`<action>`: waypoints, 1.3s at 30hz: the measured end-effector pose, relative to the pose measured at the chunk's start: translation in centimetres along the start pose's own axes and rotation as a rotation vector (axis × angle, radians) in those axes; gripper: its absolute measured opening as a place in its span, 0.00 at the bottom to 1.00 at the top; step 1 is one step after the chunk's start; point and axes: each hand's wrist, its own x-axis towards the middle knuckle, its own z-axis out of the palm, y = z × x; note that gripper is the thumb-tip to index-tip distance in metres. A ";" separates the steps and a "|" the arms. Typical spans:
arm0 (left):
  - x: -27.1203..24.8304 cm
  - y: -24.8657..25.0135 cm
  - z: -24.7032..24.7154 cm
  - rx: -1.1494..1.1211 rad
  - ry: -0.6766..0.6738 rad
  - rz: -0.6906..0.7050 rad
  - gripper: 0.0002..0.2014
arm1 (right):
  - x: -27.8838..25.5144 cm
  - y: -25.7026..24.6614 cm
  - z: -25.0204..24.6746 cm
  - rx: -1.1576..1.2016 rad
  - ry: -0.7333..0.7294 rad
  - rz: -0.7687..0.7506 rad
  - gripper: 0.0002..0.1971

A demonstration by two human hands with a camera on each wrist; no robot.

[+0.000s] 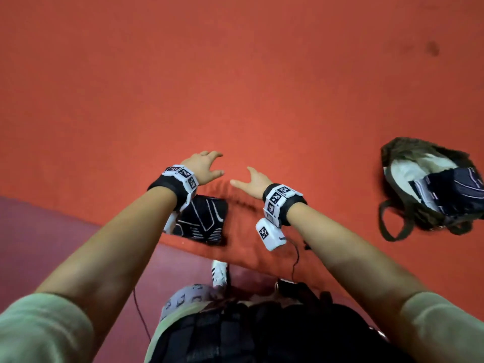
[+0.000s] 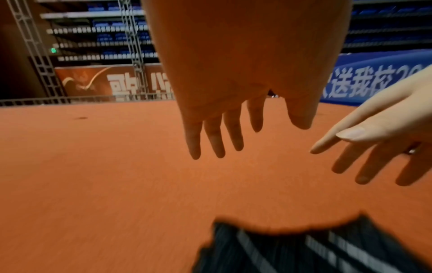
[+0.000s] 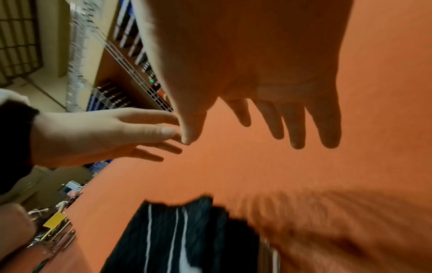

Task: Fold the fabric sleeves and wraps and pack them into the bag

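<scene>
A folded black fabric piece [image 1: 203, 221] with white line patterns lies on the orange-red surface near its front edge, partly under my left wrist; it also shows blurred in the wrist views [image 2: 304, 249] [image 3: 182, 236]. My left hand [image 1: 207, 165] hovers beyond it with fingers spread, holding nothing [image 2: 224, 133]. Close to its right, my right hand [image 1: 251, 180] is also spread and holds nothing [image 3: 280, 122]. A dark bag [image 1: 429, 184] with a light lining lies open at the right, with folded dark striped fabric [image 1: 450, 187] inside.
The orange-red carpeted platform [image 1: 235, 74] stretches far ahead; its front edge [image 1: 183, 244] drops to a maroon floor [image 1: 65, 231]. A cable [image 1: 296, 258] hangs from my right wrist device. Banners [image 2: 112, 83] and tiered seating stand beyond the platform.
</scene>
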 end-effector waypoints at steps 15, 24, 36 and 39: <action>-3.5 -10.2 12.3 -0.885 -0.130 -0.381 0.62 | 2.2 2.1 11.2 0.405 -0.264 0.265 0.29; -2.2 -10.7 14.9 -1.201 -0.140 -0.359 0.44 | 3.8 3.9 13.7 0.937 -0.251 0.153 0.26; -3.2 -8.9 13.7 -1.381 -0.111 -0.301 0.18 | 3.7 3.7 13.7 1.180 -0.198 0.078 0.28; -3.0 -7.0 11.6 -1.379 -0.140 -0.285 0.13 | 3.1 3.5 11.4 1.213 -0.092 0.088 0.40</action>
